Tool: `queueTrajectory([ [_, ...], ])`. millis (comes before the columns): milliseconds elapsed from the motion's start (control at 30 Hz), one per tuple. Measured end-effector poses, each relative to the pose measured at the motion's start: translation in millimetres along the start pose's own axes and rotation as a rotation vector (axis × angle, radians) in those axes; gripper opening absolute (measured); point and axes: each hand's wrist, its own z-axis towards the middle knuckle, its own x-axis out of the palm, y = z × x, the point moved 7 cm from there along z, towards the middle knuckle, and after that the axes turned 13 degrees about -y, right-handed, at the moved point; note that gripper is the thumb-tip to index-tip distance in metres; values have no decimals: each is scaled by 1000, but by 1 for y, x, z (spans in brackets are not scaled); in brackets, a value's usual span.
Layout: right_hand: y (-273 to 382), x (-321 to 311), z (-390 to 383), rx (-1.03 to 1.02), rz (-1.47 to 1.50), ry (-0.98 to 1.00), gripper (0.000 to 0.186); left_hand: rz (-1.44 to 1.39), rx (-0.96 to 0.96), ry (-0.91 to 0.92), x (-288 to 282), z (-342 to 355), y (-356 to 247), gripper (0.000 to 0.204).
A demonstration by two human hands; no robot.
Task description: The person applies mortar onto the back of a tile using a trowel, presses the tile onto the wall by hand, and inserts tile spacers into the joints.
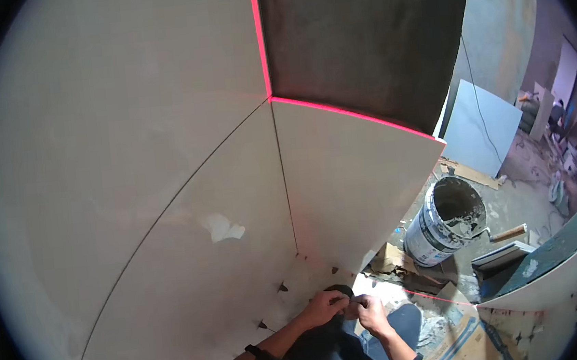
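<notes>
Low in the middle of the head view, my two hands are close together above my knees. My left hand (pixel 326 307) has its fingers pinched together. Close on its right, my right hand (pixel 371 312) is also pinched, with thumb and fingertips turned toward the left. Whatever is between the fingertips is too small to make out. Around my hands stand large beige wall tiles (pixel 350 181) meeting in a corner. Small dark pieces (pixel 283 287) stick out near the tile's lower part.
Bright red laser lines run along the tile edges beneath a dark bare wall (pixel 366 43). To the right stands a mortar-smeared bucket (pixel 425 240). Behind it leans a pale board (pixel 479 129). Printed cardboard (pixel 465 350) and debris lie on the floor near my right knee.
</notes>
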Motion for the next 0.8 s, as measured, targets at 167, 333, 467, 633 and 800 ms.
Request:
queueTrajectory([
  [167, -2, -14, -48, -50, -169, 37, 21, 175, 91, -226, 26, -49, 3, 23],
  [333, -24, -14, -70, 45, -35, 105, 20, 195, 150, -169, 27, -75, 20, 23],
  [467, 0, -12, -88, -206, -310, 145, 18, 216, 247, -148, 28, -86, 9, 20],
  [633, 39, -6, -113, -792, -711, 182, 11, 277, 271, -2, 26, -90, -8, 16],
  [800, 79, 18, -139, -973, -820, 201, 5, 298, 240, 58, 6, -97, -27, 19],
])
